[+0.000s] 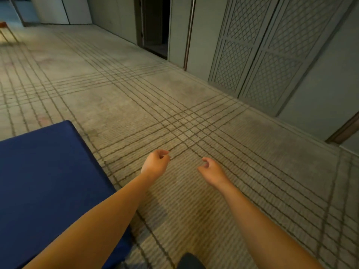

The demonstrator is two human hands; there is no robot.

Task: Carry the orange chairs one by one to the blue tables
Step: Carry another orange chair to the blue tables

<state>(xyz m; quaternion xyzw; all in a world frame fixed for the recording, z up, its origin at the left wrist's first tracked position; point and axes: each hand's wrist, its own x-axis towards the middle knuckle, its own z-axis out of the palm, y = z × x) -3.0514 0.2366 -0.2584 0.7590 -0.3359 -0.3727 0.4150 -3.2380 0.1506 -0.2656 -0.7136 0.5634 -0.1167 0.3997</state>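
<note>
A blue table (44, 171) fills the lower left of the view, its corner pointing up toward the carpet. My left hand (156, 163) hangs in front of me just right of that table, fingers loosely curled, holding nothing. My right hand (210, 169) hangs a little further right over the carpet, also loosely curled and empty. At the far left edge, a small piece of an orange chair (3, 25) with a thin leg shows, far from both hands.
Patterned carpet (174, 117) with dark line grids spreads ahead. A grey wall with lattice panels (262, 55) runs along the right, with a dark open doorway (155, 26) at the top centre. My dark shoe (191, 262) shows at the bottom edge.
</note>
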